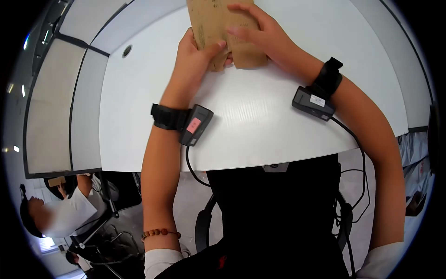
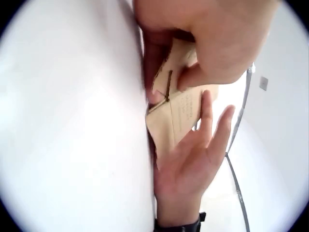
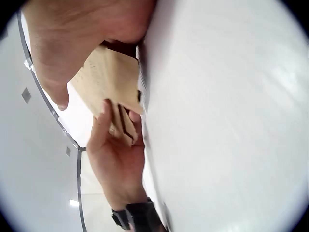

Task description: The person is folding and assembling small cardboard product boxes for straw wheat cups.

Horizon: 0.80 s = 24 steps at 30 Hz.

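Observation:
A piece of brown cardboard [image 1: 209,21] with printing and a slit at its near edge lies at the top of the head view. My left hand [image 1: 197,53] grips its near left part, thumb on top and fingers underneath. Over the right part is my right hand [image 1: 267,35], thumb and fingers extended across the upper face. The left wrist view shows the split cardboard [image 2: 176,108] between both hands, with the right palm [image 2: 186,159] beside it. In the right wrist view the left hand [image 3: 118,159] pinches the cardboard [image 3: 113,77] near the slit.
The white table [image 1: 241,125] has grey partitions [image 1: 86,107] around it and a round cable hole [image 1: 127,51] at the left. A black chair armrest [image 1: 203,230] stands below the front edge. At the lower left a seated person [image 1: 69,214] holds cardboard. Cables hang from both wrist cameras.

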Each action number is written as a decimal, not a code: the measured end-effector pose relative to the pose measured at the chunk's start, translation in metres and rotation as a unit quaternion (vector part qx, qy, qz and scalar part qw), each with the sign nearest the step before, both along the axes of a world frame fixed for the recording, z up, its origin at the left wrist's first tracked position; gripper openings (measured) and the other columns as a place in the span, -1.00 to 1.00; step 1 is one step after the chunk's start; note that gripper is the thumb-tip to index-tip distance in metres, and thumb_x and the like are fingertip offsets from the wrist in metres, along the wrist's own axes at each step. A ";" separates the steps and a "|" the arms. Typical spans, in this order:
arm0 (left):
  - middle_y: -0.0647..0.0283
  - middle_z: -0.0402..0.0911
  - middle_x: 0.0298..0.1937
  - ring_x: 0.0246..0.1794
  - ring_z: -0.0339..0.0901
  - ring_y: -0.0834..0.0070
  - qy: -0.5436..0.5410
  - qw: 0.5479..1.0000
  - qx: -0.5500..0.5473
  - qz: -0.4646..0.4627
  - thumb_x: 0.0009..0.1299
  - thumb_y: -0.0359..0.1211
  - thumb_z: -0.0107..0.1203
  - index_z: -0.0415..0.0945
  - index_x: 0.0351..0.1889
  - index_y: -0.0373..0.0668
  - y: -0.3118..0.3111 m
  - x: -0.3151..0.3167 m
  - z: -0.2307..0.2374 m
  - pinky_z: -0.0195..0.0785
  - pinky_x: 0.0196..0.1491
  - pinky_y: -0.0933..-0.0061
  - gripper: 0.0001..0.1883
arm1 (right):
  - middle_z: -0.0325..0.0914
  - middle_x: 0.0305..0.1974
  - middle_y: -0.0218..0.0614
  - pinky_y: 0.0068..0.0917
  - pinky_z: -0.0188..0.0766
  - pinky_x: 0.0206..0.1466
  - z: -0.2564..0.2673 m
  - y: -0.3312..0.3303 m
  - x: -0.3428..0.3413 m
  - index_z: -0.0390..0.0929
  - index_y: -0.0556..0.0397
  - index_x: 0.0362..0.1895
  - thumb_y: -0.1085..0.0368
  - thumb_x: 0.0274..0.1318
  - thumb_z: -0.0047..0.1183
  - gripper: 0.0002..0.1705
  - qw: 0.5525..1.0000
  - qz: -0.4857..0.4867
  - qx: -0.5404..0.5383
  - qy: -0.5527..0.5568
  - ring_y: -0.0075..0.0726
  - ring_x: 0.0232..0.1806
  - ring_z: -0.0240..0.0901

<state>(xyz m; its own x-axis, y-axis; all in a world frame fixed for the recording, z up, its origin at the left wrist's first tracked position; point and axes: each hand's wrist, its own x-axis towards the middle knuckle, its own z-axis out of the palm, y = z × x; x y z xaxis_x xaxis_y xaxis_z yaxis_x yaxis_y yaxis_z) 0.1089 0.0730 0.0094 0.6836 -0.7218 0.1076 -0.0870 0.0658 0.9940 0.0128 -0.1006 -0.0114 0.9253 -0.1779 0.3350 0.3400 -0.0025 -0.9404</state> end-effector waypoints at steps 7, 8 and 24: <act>0.07 0.57 0.18 0.04 0.65 0.30 -0.022 1.000 -0.010 -0.008 0.61 -0.21 0.07 0.26 0.34 -0.22 -0.006 -0.010 0.000 0.64 -0.06 0.24 -0.54 | 0.20 0.47 -0.03 -0.18 0.31 0.47 -0.015 -0.002 0.008 0.27 -0.02 0.46 0.23 0.20 0.27 -0.23 0.955 -0.234 -0.146 -0.113 -0.11 0.52 0.19; 0.08 0.52 0.24 0.12 0.60 0.31 -0.033 0.999 -0.026 0.006 0.63 -0.15 0.01 0.23 0.38 -0.21 -0.007 -0.013 0.000 0.59 0.00 0.24 -0.51 | 0.24 0.42 0.01 -0.23 0.39 0.37 -0.016 -0.001 0.009 0.19 0.08 0.47 0.20 0.26 0.24 -0.22 0.973 -0.197 -0.090 -0.083 -0.13 0.41 0.29; 0.13 0.40 0.49 0.18 0.63 0.20 -0.423 0.904 0.040 0.041 0.31 -0.53 0.26 0.37 0.41 -0.09 -0.003 -0.002 -0.001 0.60 0.09 0.26 -0.34 | 0.44 0.19 -0.10 -0.52 0.52 -0.11 -0.006 -0.008 0.008 0.06 0.13 0.58 0.30 0.42 0.00 -0.26 0.980 -0.135 0.025 -0.143 -0.37 -0.10 0.50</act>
<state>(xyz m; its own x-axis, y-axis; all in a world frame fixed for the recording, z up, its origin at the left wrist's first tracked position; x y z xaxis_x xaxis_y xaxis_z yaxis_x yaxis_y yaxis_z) 0.1068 0.0695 0.0084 0.4327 -0.7013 0.5665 -0.8201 -0.0450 0.5705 0.0203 -0.1082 -0.0171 0.7118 -0.4267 0.5579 0.5824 -0.0854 -0.8084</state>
